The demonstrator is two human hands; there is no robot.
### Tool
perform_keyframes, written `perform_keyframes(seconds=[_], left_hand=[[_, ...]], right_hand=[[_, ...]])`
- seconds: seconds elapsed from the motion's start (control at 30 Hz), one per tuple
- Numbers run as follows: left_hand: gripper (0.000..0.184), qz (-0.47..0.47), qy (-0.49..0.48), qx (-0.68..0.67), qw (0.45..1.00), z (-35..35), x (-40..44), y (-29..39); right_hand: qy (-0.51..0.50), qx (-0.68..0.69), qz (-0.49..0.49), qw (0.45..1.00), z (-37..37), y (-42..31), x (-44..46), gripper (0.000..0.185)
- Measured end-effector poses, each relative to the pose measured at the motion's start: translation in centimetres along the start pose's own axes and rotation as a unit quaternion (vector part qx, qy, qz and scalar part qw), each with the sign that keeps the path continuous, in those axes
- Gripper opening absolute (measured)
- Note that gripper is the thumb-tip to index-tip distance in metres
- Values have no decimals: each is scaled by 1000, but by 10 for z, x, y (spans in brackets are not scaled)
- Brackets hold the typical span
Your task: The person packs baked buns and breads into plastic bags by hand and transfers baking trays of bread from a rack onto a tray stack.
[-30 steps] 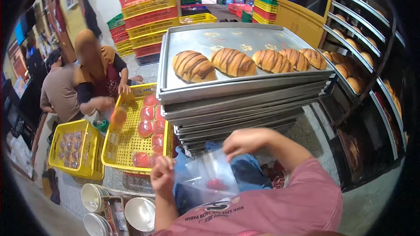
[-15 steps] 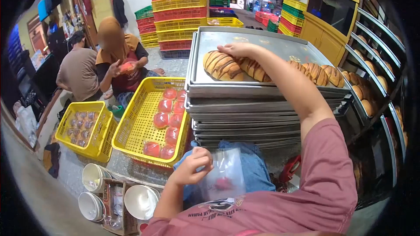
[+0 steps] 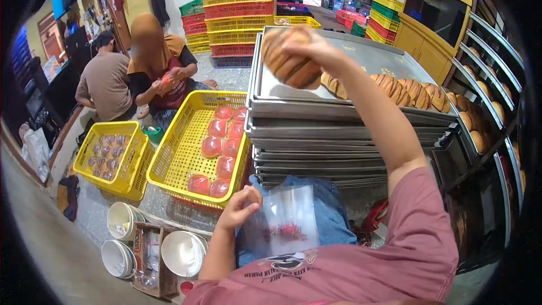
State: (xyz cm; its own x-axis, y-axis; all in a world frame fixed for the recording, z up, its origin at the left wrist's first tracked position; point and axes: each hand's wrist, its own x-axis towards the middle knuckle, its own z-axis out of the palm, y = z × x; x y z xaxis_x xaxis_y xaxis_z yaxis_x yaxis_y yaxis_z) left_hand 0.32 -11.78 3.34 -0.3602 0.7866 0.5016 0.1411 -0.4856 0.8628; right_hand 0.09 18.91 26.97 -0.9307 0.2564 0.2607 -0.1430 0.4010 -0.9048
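Observation:
My right hand (image 3: 322, 51) grips a round bread bun with dark brown stripes (image 3: 291, 65), lifted over the top metal tray (image 3: 367, 51). More striped buns (image 3: 392, 90) sit in a row along the tray's near edge, partly hidden by my forearm. Over my lap, my left hand (image 3: 243, 206) is closed, fingers curled, at the upper left edge of a clear plastic bag (image 3: 285, 214) with red print. It appears to pinch the bag; the exact contact is hard to see.
Metal trays are stacked under the top one. Left of them stands a yellow crate (image 3: 180, 158) with red-wrapped buns (image 3: 212, 147), then a smaller yellow crate (image 3: 135, 178) of packed buns. White bowls (image 3: 183, 254) are lower left. A person (image 3: 169, 70) sits opposite; rack trays (image 3: 488, 73) rise at right.
My right hand has lifted the striped bun off the tray. My left hand has shifted slightly up and left, and the bag shows more of its red print.

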Motion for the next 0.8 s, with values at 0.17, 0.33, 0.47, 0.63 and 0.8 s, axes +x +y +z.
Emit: perform_keyframes(seconds=[0.17,0.33,0.47,0.63,0.8], left_hand=[[14,-33,17,68,997,-13,-1,-15],[17,-134,71,-16,988,-19,-11,-25],[6,-127,127,-87,980,-20,-28,-33],[4,-124,180,-121,968,-27,-56,-41],[12,-29,232,-111,966,-26,-53,-48]], right_hand=[[-196,362,-79,908,22,-10,-61,63],[-226,380,55,895,121,54,-97,66],[-214,409,70,884,169,99,-101,74],[-230,357,70,903,186,129,-113,82],[-272,305,137,903,178,150,-117,77]])
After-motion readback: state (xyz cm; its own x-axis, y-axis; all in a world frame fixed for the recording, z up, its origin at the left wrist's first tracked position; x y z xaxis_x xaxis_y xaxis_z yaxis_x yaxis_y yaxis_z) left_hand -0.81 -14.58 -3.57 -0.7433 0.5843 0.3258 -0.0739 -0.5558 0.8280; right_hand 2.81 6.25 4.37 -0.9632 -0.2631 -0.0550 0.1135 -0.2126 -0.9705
